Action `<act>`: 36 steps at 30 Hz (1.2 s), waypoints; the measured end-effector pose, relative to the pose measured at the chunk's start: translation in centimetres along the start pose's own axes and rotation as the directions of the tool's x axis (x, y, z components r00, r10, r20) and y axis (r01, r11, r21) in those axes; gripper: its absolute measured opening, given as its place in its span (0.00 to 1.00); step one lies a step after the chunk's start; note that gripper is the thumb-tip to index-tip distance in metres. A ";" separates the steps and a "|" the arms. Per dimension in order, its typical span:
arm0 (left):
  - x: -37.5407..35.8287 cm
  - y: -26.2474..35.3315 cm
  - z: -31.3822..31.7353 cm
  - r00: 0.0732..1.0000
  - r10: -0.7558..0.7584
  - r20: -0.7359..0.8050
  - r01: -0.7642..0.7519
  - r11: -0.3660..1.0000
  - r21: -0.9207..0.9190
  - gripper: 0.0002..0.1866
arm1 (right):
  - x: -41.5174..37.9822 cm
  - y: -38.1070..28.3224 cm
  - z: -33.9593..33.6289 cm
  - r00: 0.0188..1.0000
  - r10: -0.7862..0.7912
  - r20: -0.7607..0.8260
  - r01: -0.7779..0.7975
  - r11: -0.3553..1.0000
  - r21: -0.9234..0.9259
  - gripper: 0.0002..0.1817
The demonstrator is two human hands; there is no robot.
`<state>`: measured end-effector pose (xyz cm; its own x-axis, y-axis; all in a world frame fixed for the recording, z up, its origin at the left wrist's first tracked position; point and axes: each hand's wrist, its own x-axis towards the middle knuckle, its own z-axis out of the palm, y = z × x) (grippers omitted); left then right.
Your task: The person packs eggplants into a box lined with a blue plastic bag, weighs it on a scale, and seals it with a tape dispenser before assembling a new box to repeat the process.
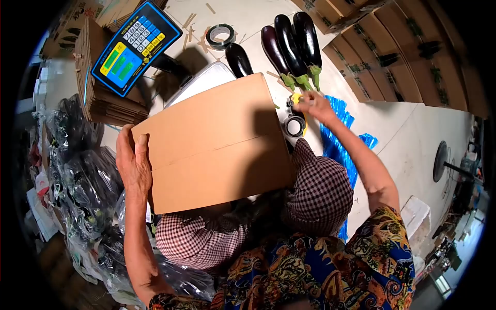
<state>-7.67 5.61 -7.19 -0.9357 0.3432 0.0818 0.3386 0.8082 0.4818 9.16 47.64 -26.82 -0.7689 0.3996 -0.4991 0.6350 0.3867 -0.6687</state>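
A brown cardboard box lies tilted in front of me, its flaps meeting at a seam across the middle. My left hand grips its left edge, thumb on top and fingers around the side. Just past the box's right corner, my right hand is at the yellow end of a tape dispenser with a tape roll on it; its fingers are bent and blurred. Three eggplants lie side by side beyond that hand. Another eggplant is partly hidden behind the box.
A digital scale display rises at upper left above a white scale platform. Flattened cartons stack beside it. A tape roll lies on the floor. Blue plastic wrap, clear bags and stacked boxes surround me.
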 end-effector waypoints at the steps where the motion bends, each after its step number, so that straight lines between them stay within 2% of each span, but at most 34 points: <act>1: 0.0 0.1 -0.1 1.000 0.001 -0.002 -0.001 1.000 -0.003 0.25 | -0.2 2.1 1.4 0.994 0.107 0.028 -0.101 0.982 -0.162 0.46; 3: 0.0 0.2 -0.1 1.000 0.012 0.001 -0.012 1.000 -0.010 0.24 | 0.5 7.1 5.8 0.984 0.170 -0.059 -0.180 0.935 -0.305 0.45; 5: -0.1 0.0 0.0 1.000 -0.003 0.011 0.003 0.999 -0.047 0.23 | 0.9 8.5 8.1 0.958 0.261 -0.121 -0.284 0.926 -0.247 0.44; 7: 0.0 0.1 0.0 1.000 -0.010 -0.004 0.010 0.995 -0.098 0.22 | 1.3 10.0 10.4 0.936 0.171 -0.308 -0.266 0.916 -0.301 0.27; 9: 0.1 0.5 -0.5 1.000 -0.019 0.018 0.020 0.997 -0.075 0.21 | 1.2 9.8 10.2 0.942 0.181 -0.283 -0.267 0.914 -0.305 0.22; 10: 0.2 0.3 -0.5 1.000 -0.007 0.011 0.008 0.998 -0.066 0.20 | 1.0 10.3 9.5 0.948 0.192 -0.254 -0.254 0.936 -0.241 0.24; 11: 0.2 0.2 -0.5 1.000 -0.007 0.007 0.008 0.998 -0.065 0.20 | 0.6 10.8 8.5 0.953 0.214 -0.213 -0.228 0.973 -0.042 0.25; 12: 0.2 0.2 -0.4 1.000 -0.006 0.001 0.006 0.998 -0.067 0.20 | -0.3 10.6 7.5 0.956 0.218 -0.195 -0.211 0.976 0.058 0.25; 13: 0.2 0.2 -0.4 1.000 -0.007 -0.006 0.006 0.998 -0.070 0.20 | -1.7 9.4 6.0 0.960 0.219 -0.176 -0.193 0.969 0.156 0.25; 15: 0.3 0.1 -0.3 1.000 0.001 -0.015 -0.002 0.996 -0.088 0.19 | -4.6 5.5 3.2 0.957 0.101 -0.273 0.046 0.875 0.482 0.26; 17: 0.6 0.5 -0.5 1.000 0.017 -0.011 -0.018 0.997 -0.080 0.19 | -7.0 -0.2 -0.3 0.913 0.011 -0.408 0.221 0.827 0.517 0.28; 19: 0.6 0.2 -0.1 0.999 0.041 -0.034 -0.044 0.995 -0.090 0.19 | -9.2 -6.5 -4.3 0.908 -0.100 -0.406 0.343 0.736 0.584 0.31; 23: 0.6 -0.7 0.2 0.996 0.066 -0.052 -0.070 0.994 -0.082 0.20 | -13.6 -15.8 -8.7 0.941 -0.221 -0.256 0.338 0.573 0.747 0.32; 25: 0.5 -0.8 0.4 0.991 0.094 -0.090 -0.102 0.991 -0.086 0.20 | -14.4 -17.3 -9.0 0.933 -0.309 -0.183 0.335 0.571 0.750 0.34; 27: 0.4 -0.8 0.4 0.990 0.097 -0.101 -0.105 0.991 -0.085 0.20 | -15.8 -18.9 -9.3 0.907 -0.413 -0.083 0.357 0.649 0.671 0.41; 30: 0.3 -1.2 0.8 0.987 0.102 -0.122 -0.113 0.989 -0.090 0.21 | -18.4 -24.6 -7.2 0.873 -0.486 -0.051 0.399 0.650 0.647 0.44; 34: 0.1 -1.6 1.1 0.986 0.090 -0.144 -0.105 0.989 -0.106 0.21 | -18.6 -28.2 -5.0 0.828 -0.555 0.073 0.479 0.770 0.422 0.36; 36: 0.0 -1.7 1.2 0.986 0.086 -0.144 -0.103 0.988 -0.112 0.21 | -19.0 -29.7 -4.4 0.782 -0.615 0.097 0.562 0.765 0.314 0.38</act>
<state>-8.13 4.86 -9.05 -0.9076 0.3392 0.2474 0.4195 0.7102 0.5653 5.24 32.15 4.99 -0.9994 -0.0062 -0.0329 0.0302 0.2594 -0.9653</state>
